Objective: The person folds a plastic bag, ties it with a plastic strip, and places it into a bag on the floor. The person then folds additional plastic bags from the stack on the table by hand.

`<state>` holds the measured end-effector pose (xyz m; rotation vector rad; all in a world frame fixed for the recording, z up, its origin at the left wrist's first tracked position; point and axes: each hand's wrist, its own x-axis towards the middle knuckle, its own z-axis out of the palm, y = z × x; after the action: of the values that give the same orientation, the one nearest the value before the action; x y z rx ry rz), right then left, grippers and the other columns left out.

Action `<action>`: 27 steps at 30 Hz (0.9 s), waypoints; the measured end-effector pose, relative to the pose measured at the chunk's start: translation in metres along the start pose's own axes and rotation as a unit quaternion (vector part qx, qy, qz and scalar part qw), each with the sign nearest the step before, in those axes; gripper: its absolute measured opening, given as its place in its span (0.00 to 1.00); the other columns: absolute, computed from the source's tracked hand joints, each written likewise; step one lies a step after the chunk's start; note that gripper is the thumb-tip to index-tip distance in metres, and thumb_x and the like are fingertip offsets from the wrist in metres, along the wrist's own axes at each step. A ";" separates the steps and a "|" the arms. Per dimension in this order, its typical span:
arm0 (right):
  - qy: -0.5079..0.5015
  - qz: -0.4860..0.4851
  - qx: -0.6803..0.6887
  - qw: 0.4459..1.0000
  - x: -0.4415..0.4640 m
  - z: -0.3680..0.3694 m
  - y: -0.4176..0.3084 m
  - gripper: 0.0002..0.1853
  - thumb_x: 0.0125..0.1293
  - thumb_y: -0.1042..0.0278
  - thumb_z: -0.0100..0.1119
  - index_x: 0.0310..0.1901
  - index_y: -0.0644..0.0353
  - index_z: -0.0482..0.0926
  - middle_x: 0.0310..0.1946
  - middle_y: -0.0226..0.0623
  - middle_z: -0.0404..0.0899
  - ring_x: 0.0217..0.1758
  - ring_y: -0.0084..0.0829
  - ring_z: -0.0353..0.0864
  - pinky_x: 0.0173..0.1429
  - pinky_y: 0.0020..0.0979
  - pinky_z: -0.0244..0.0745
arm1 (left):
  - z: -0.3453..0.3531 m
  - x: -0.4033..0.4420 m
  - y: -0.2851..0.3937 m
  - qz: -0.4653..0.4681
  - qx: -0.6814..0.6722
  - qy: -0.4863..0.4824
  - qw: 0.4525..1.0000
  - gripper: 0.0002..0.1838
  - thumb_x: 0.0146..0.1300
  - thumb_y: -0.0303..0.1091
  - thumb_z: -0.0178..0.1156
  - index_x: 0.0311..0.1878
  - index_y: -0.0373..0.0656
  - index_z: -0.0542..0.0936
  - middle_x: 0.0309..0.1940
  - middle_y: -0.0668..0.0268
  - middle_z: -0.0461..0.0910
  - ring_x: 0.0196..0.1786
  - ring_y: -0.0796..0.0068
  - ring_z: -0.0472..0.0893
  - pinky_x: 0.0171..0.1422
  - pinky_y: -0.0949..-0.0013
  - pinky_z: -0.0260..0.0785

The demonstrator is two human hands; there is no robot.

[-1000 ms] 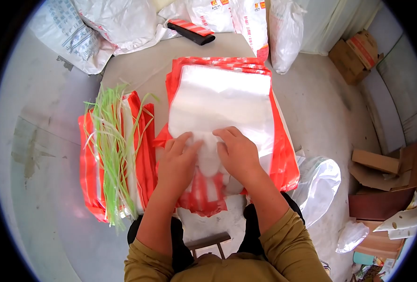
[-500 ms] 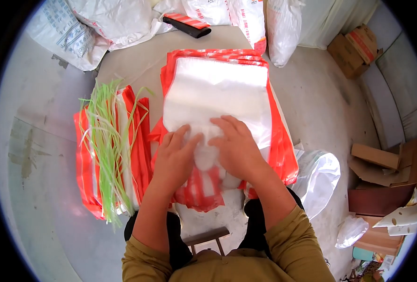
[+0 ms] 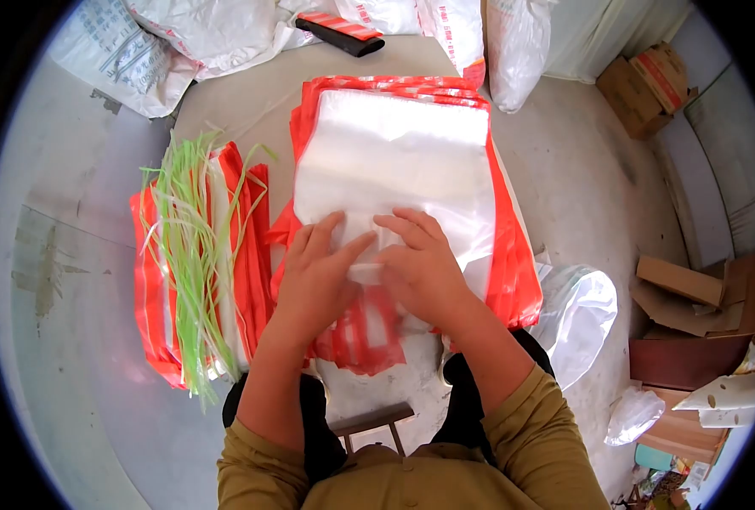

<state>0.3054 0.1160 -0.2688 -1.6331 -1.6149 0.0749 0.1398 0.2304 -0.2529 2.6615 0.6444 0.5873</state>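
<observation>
A stack of red and white plastic bags (image 3: 403, 153) lies on the table in front of me, its top sheet white and glossy. My left hand (image 3: 314, 268) rests on the stack's near part, fingers apart and thumb stretched inward. Opposite it, my right hand (image 3: 424, 268) touches the same sheet with its index finger extended; its lower fingers are blurred. Between the two thumbs the white plastic is raised in a fold. Below them, a thin red-striped bag end (image 3: 365, 336) hangs over the near edge.
Left of the stack are folded red bags (image 3: 254, 246) with green plastic strips (image 3: 186, 255) across them. A black roll (image 3: 343, 38) lies at the table's far edge, near white sacks (image 3: 216, 38). A clear plastic bag (image 3: 581, 319) and cardboard boxes (image 3: 692, 293) stand at right.
My hands stay over the near part of the stack, fingers shifting slightly. The fold of white plastic between them has become flatter and narrower. The view has tilted a little.
</observation>
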 end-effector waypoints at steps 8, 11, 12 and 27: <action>0.139 0.113 0.145 0.973 0.000 -0.026 0.011 0.12 0.70 0.72 0.65 0.54 0.58 0.83 0.63 0.42 0.79 0.68 0.43 0.76 0.71 0.40 0.71 | 0.009 0.006 0.004 -0.035 -0.052 0.031 0.998 0.27 0.50 0.21 0.69 0.54 0.58 0.88 0.67 0.55 0.75 0.65 0.48 0.73 0.70 0.53 0.68; 0.186 0.215 0.250 0.926 -0.008 -0.046 0.024 0.14 0.75 0.71 0.61 0.60 0.60 0.81 0.61 0.39 0.80 0.66 0.34 0.77 0.71 0.34 0.71 | 0.008 0.008 0.004 -0.055 -0.110 0.028 0.992 0.23 0.55 0.21 0.68 0.53 0.57 0.89 0.67 0.55 0.74 0.64 0.49 0.72 0.69 0.54 0.68; 0.196 0.247 0.289 0.904 -0.011 -0.052 0.027 0.15 0.77 0.70 0.59 0.61 0.60 0.80 0.61 0.38 0.80 0.66 0.31 0.77 0.71 0.33 0.70 | 0.010 0.008 0.004 -0.055 -0.119 0.031 0.991 0.23 0.56 0.21 0.67 0.54 0.57 0.89 0.67 0.55 0.74 0.63 0.50 0.72 0.69 0.55 0.68; 0.106 0.327 0.276 0.898 -0.049 -0.055 0.019 0.27 0.79 0.68 0.52 0.77 0.56 0.62 0.77 0.40 0.61 0.58 0.23 0.73 0.68 0.30 0.68 | 0.025 0.009 -0.013 -0.080 -0.222 0.039 0.971 0.13 0.69 0.26 0.62 0.54 0.46 0.87 0.67 0.60 0.76 0.63 0.54 0.70 0.70 0.58 0.64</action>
<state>0.3433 0.0503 -0.2668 -1.5774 -0.7219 0.6209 0.1537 0.2398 -0.2767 2.1599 0.6523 0.6989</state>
